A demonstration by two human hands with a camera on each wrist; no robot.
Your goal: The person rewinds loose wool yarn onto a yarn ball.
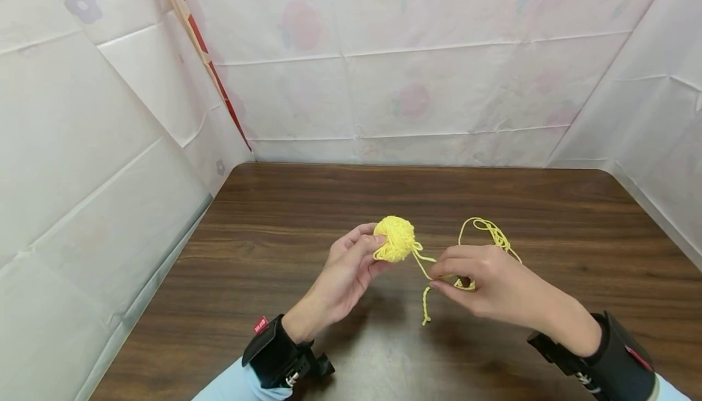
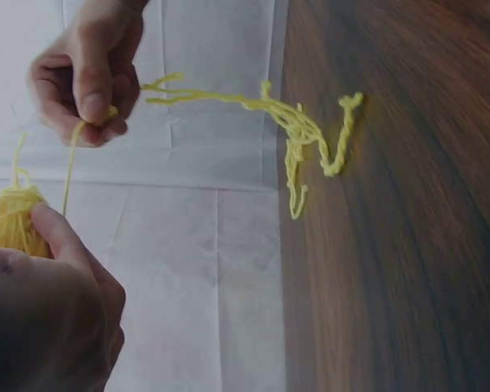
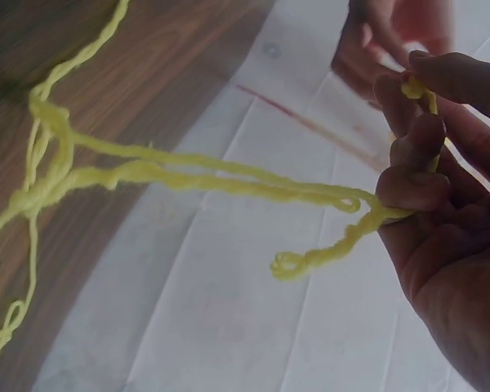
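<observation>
Backdrop: pale sheets [image 1: 439,84] with faded flower prints hang round the back and both sides, so it's basically a little tent.
Table: dark wood-grain table [image 1: 307,206], with both hands held just above the middle of it.
Left hand: the left hand [image 1: 342,276] pinches the yarn ball between thumb and curled fingers, up off the wood.
Right hand: the right hand [image 1: 488,282] has its fingers curled, pinching the strand near the ball.
Yarn ball: the small yellow yarn ball [image 1: 395,238] looks mostly wound.
Loose yarn: the loose yarn [image 1: 488,230] runs from the ball through the right-hand pinch and trails onto the table behind in a tangly loop, with a short end hanging down.
Progress: I'd guess it's well along, with just that tail left to wind on.
</observation>
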